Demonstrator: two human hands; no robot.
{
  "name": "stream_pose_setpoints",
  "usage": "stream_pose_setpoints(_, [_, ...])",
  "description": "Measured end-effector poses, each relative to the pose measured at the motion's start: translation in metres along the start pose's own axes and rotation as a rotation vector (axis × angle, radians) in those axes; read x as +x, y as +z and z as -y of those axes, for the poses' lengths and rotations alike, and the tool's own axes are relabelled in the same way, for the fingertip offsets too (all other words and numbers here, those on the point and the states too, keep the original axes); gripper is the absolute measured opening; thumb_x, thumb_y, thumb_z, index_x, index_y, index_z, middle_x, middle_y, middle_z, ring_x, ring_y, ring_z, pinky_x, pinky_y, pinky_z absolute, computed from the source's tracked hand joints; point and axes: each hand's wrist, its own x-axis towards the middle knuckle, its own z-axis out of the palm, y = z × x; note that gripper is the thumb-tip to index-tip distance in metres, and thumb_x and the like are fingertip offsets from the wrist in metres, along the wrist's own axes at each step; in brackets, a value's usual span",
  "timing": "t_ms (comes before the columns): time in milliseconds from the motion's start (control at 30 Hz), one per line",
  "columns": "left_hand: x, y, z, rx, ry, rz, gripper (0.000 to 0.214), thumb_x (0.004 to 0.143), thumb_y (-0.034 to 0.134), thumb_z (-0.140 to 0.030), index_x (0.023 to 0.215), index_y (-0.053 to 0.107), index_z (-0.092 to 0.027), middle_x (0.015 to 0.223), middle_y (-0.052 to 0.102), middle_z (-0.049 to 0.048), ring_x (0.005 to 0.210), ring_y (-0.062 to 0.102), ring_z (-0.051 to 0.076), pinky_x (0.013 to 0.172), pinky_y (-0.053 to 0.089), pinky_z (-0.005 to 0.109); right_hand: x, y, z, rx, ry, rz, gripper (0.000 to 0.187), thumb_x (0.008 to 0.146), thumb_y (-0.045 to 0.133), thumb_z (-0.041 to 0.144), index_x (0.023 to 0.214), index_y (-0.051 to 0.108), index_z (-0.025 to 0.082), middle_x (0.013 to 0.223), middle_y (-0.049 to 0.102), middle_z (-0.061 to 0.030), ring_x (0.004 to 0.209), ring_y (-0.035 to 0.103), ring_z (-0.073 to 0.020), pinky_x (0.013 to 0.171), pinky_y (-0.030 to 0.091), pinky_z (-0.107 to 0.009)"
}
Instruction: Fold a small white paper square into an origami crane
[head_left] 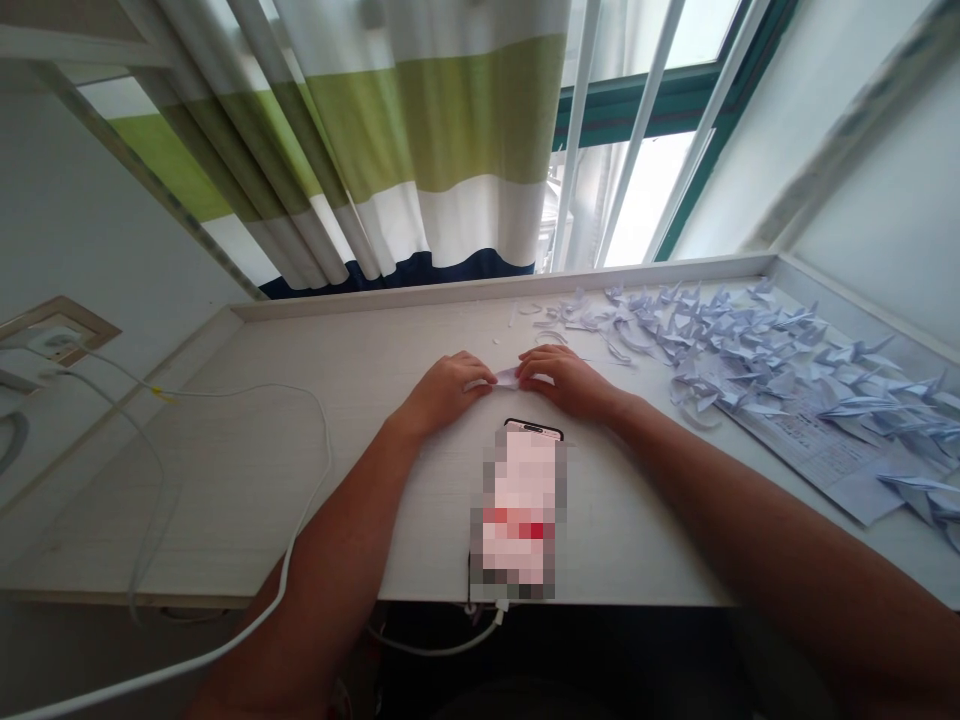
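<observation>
Between my two hands is a small piece of white paper [507, 378], just beyond the phone. My left hand [450, 388] pinches its left end with thumb and fingers. On the other end, my right hand [564, 378] has its fingers closed in the same way. The paper's folds are mostly hidden by the fingertips. A phone [525, 480] lies below the hands near the desk's front edge, its screen blurred out, with a white cable plugged into its lower end.
Many folded paper cranes [720, 340] are heaped at the right, some over a printed sheet [832, 450]. Paper strips [555, 338] lie by the heap. A white charging cable [327, 440] loops across my left arm from a wall socket [60, 340]. A curtain [450, 120] hangs behind the desk [225, 470].
</observation>
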Motion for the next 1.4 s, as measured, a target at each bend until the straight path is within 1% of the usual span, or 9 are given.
stream_pose_setpoints(233, [0.000,-0.001,0.002,0.086,0.024,-0.025,0.018,0.099,0.061,-0.018,0.098,0.078,-0.023,0.100,0.078,0.0054,0.099,0.068,0.023,0.096,0.052,0.039,0.001,-0.004,0.003,-0.055,-0.005,0.022,0.017,0.101,0.060,0.024,0.096,0.077,0.023,0.115,0.079,-0.0101,0.127,0.066,-0.0304,0.114,0.041,-0.051])
stream_pose_setpoints(433, [0.001,0.004,-0.008,0.127,0.109,-0.082,0.016,0.098,0.068,-0.027,0.111,0.078,-0.027,0.120,0.071,0.0068,0.119,0.058,0.026,0.107,0.049,0.045,0.001,-0.005,0.013,-0.104,-0.046,0.015,0.019,0.103,0.058,0.023,0.103,0.077,0.023,0.122,0.077,-0.0122,0.129,0.063,-0.0300,0.114,0.041,-0.051])
stream_pose_setpoints(500, [0.002,0.008,-0.007,0.140,0.122,-0.095,0.015,0.096,0.070,-0.027,0.108,0.080,-0.029,0.123,0.070,0.0061,0.120,0.054,0.027,0.108,0.048,0.046,0.001,-0.004,0.016,-0.099,-0.066,0.036,0.019,0.103,0.059,0.022,0.105,0.078,0.023,0.121,0.078,-0.0108,0.129,0.063,-0.0292,0.114,0.041,-0.051])
stream_pose_setpoints(600, [0.002,0.013,-0.002,0.117,0.126,-0.082,0.013,0.097,0.069,-0.025,0.100,0.081,-0.028,0.120,0.070,0.0060,0.118,0.054,0.026,0.107,0.049,0.046,0.001,-0.002,0.017,-0.087,-0.087,0.082,0.018,0.102,0.061,0.023,0.108,0.079,0.025,0.117,0.080,-0.0079,0.129,0.064,-0.0287,0.114,0.040,-0.050])
stream_pose_setpoints(700, [0.002,0.012,0.000,0.087,0.121,-0.063,0.014,0.098,0.068,-0.026,0.100,0.081,-0.029,0.118,0.068,0.0057,0.117,0.054,0.025,0.108,0.048,0.046,0.002,-0.004,0.017,-0.119,-0.101,0.098,0.020,0.102,0.061,0.022,0.107,0.080,0.026,0.118,0.080,-0.0052,0.129,0.064,-0.0291,0.116,0.037,-0.053])
stream_pose_setpoints(833, [0.002,0.008,-0.005,0.088,0.124,-0.008,0.014,0.099,0.067,-0.026,0.101,0.081,-0.029,0.117,0.068,0.0063,0.116,0.054,0.025,0.107,0.048,0.046,0.003,-0.010,0.020,-0.267,-0.165,0.141,0.029,0.102,0.055,0.012,0.106,0.080,0.027,0.117,0.081,-0.0013,0.134,0.061,-0.0295,0.124,0.026,-0.059])
stream_pose_setpoints(967, [0.003,0.004,-0.011,0.115,0.111,0.034,0.016,0.099,0.066,-0.027,0.104,0.081,-0.028,0.121,0.068,0.0079,0.119,0.053,0.027,0.107,0.047,0.048,0.004,-0.015,0.028,-0.361,-0.207,0.174,0.039,0.096,0.054,0.002,0.112,0.079,0.027,0.119,0.081,-0.0004,0.134,0.062,-0.0276,0.127,0.021,-0.058])
stream_pose_setpoints(1133, [0.000,-0.001,-0.006,0.053,0.107,0.030,0.014,0.097,0.069,-0.027,0.102,0.082,-0.031,0.124,0.070,0.0060,0.123,0.054,0.027,0.110,0.046,0.050,0.003,-0.013,0.027,-0.350,-0.204,0.166,0.035,0.097,0.055,0.005,0.109,0.079,0.026,0.116,0.082,-0.0019,0.132,0.063,-0.0282,0.125,0.025,-0.059])
stream_pose_setpoints(1400, [-0.004,-0.002,0.005,-0.141,0.004,0.012,0.011,0.094,0.072,-0.029,0.092,0.083,-0.026,0.107,0.078,0.0062,0.110,0.066,0.024,0.104,0.051,0.043,0.002,-0.009,0.019,-0.273,-0.137,0.126,0.025,0.104,0.055,0.020,0.110,0.080,0.021,0.120,0.080,-0.0094,0.125,0.066,-0.0283,0.114,0.041,-0.051])
